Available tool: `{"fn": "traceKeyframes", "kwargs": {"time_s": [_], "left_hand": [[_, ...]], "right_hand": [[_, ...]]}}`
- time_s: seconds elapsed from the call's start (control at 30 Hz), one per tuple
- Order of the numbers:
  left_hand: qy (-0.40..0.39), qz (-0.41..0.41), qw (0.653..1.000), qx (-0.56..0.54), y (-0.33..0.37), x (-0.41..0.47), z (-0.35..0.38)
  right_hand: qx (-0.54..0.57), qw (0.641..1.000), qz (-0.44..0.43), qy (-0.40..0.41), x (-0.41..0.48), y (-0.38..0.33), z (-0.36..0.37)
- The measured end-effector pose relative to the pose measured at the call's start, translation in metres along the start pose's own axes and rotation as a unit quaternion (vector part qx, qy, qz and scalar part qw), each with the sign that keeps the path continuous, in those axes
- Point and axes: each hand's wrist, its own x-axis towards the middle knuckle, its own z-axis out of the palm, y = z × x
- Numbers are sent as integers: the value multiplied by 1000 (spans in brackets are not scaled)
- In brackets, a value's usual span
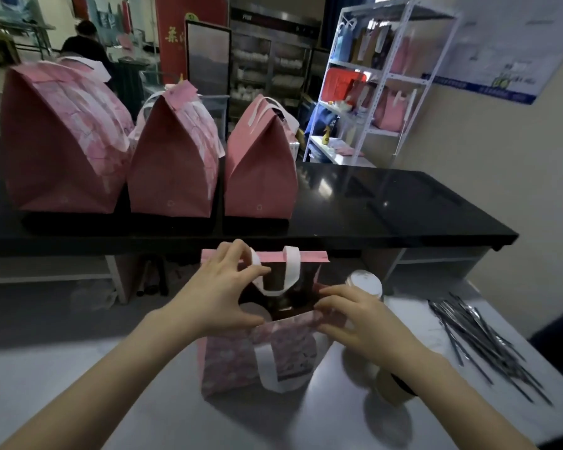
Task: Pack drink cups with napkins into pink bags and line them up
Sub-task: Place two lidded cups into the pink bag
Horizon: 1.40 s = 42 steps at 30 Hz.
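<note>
An open pink bag (234, 355) with white handles stands on the grey table (95, 401) in front of me. My left hand (218, 293) grips the bag's left rim, fingers curled over the top edge near a handle. My right hand (355, 315) pinches the near right rim and holds the mouth open. Dark cups sit inside the bag (285, 298). A drink cup with a white lid (364, 282) stands just right of the bag, behind my right hand. Three closed pink bags (173, 164) stand in a row on the black counter (387, 203).
A pile of wrapped straws (475, 332) lies on the table at the right. Another cup (392, 388) lies partly under my right forearm. A white shelf rack (371, 92) with bags stands at the back right. A person is far back on the left.
</note>
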Motion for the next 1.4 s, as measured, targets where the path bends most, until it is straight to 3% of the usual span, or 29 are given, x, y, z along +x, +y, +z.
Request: {"fn": "traceKeyframes", "kwargs": {"time_s": [0.17,0.27,0.43,0.5,0.63,0.73,1.13,1.4], "left_hand": [[-39,23,999,-4,14,16,9],[-67,10,998,8,23,22,17],[-50,-47,998,7,38,26,21],[-35,-78,996,14,46,25,23],[-28,-119,991,48,64,25,31],[-34,-144,987,56,76,25,37],[-27,-183,978,98,111,19,54],[-41,-181,978,99,107,14,50]], "right_hand": [[-36,999,13,26,1,26,8],[-7,1000,7,28,4,40,6],[78,994,9,72,-13,70,-10],[70,996,40,46,-25,94,-16],[-11,983,110,-146,-51,138,-11],[-29,973,108,-199,-69,160,4],[-43,983,-7,-177,-97,187,35],[3,986,-26,-162,-86,171,1]]}}
